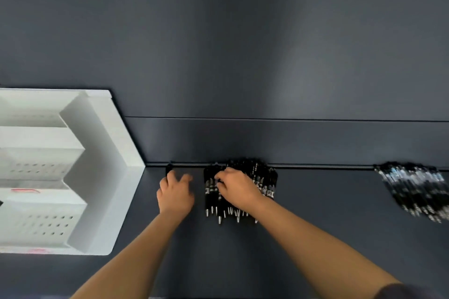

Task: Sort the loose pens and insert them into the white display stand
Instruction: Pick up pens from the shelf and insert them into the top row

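While the right hand [237,189] covers the pile of black pens [261,177] against the rear ledge [315,166], its curled fingers hide any grip. Left hand [176,193]: fingers loosely apart, just beside that pile. White display stand [109,143] cut off left; second pen pile [413,187] blurred, cropped right.

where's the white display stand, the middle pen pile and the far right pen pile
white display stand [109,138]: head view, right side wall
middle pen pile [209,193]: head view, barrels at left
far right pen pile [415,189]: head view, pile's middle
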Demonstrator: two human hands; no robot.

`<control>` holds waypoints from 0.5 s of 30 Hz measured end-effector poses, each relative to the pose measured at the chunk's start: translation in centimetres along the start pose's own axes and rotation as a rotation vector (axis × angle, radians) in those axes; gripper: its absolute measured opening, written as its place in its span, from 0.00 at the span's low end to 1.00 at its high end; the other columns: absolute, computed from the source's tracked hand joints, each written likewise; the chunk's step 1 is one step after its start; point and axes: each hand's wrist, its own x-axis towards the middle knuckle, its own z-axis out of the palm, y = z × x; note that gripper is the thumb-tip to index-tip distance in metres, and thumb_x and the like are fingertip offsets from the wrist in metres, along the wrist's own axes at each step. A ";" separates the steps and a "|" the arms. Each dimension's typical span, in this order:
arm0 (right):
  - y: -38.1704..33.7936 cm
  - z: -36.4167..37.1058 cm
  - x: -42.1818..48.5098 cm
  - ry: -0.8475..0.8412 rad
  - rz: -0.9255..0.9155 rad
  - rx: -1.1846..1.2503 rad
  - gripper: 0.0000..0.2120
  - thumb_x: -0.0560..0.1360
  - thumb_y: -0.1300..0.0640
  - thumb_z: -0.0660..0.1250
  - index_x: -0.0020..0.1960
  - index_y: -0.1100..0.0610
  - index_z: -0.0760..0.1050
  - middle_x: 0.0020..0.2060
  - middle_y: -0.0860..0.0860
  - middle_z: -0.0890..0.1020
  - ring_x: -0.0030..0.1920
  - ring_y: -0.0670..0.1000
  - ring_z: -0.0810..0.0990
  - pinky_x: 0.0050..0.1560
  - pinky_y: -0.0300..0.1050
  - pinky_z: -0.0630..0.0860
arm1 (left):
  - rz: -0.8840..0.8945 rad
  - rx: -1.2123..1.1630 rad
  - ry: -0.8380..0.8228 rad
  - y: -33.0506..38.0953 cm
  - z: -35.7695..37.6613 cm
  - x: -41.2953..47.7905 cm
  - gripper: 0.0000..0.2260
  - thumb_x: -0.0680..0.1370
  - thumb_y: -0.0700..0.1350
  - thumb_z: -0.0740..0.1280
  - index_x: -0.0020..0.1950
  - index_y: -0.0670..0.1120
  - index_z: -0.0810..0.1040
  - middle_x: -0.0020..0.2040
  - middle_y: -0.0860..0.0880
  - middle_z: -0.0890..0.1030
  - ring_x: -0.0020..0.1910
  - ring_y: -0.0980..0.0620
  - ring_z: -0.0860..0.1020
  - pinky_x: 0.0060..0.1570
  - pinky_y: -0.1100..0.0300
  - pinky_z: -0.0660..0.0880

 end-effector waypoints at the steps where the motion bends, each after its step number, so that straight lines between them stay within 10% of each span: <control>1: -0.7 0.5 0.2 -0.027 0.017 0.000 0.15 0.79 0.57 0.58 0.64 0.59 0.74 0.59 0.57 0.76 0.58 0.58 0.76 0.58 0.50 0.74 | -0.001 0.003 -0.044 -0.8 0.1 0.3 0.19 0.77 0.46 0.61 0.68 0.55 0.67 0.70 0.46 0.60 0.69 0.42 0.60 0.65 0.49 0.63; 15: -6.3 4.9 3.7 -0.130 0.112 -0.385 0.22 0.76 0.60 0.63 0.69 0.56 0.64 0.61 0.59 0.73 0.59 0.60 0.75 0.54 0.50 0.70 | -0.036 -0.231 -0.080 -4.5 -0.2 0.9 0.13 0.76 0.35 0.58 0.59 0.45 0.70 0.61 0.42 0.64 0.57 0.41 0.67 0.54 0.50 0.71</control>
